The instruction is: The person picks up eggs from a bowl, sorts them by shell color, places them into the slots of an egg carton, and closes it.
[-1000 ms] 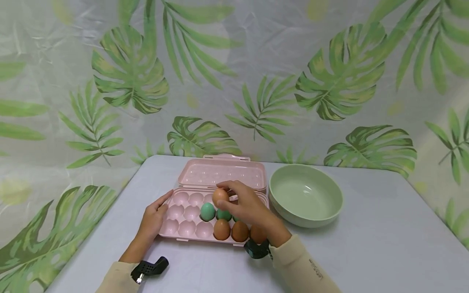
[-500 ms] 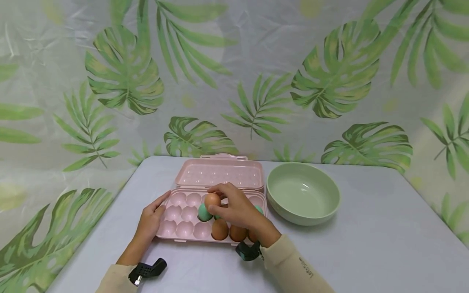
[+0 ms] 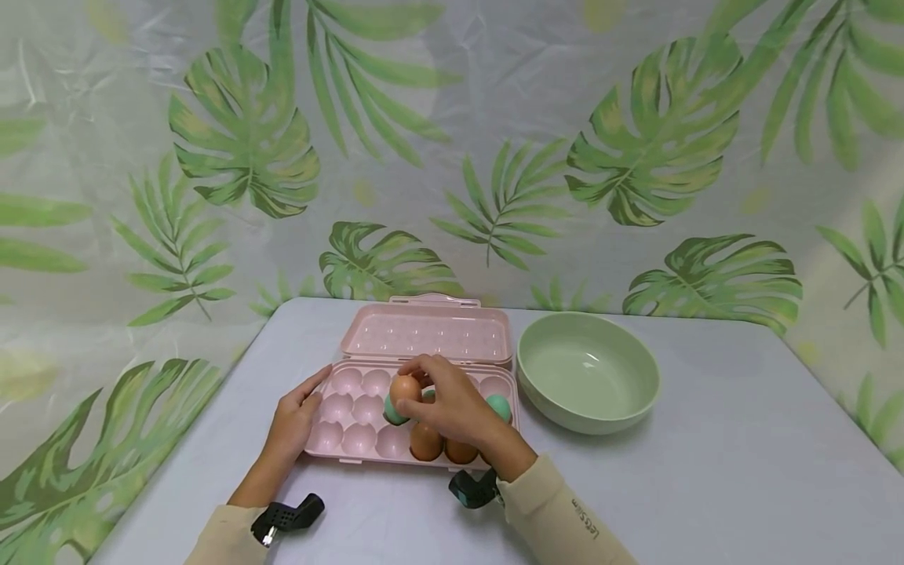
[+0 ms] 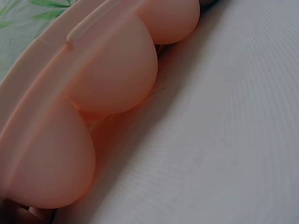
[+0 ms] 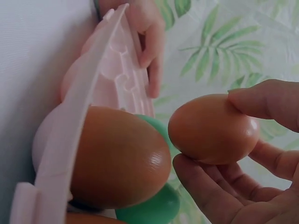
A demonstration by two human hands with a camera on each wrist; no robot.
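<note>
My right hand point(image 3: 455, 404) pinches a brown egg point(image 5: 210, 130) between thumb and fingertips. The egg is above the middle of a pink egg box point(image 3: 356, 426), over a green egg point(image 3: 394, 413). My left hand point(image 3: 289, 428) holds the box's left end, thumb at the rim and fingers along the side. Brown eggs point(image 3: 426, 442) sit in the front row, right of centre. A further green egg point(image 3: 498, 406) shows at the right of the middle row; my right hand and wrist hide some cups. In the left wrist view, the box's rounded cup undersides point(image 4: 117, 70) fill the left.
The box's open lid point(image 3: 428, 328) lies back behind it. A large pale green bowl point(image 3: 588, 377) stands right beside the box. All rest on a white-covered table point(image 3: 734, 439), with a leaf-patterned sheet point(image 3: 494, 94) behind.
My right hand has moved left with the brown egg, from above the middle of the box to over the leftmost green egg. My left hand has stayed on the box.
</note>
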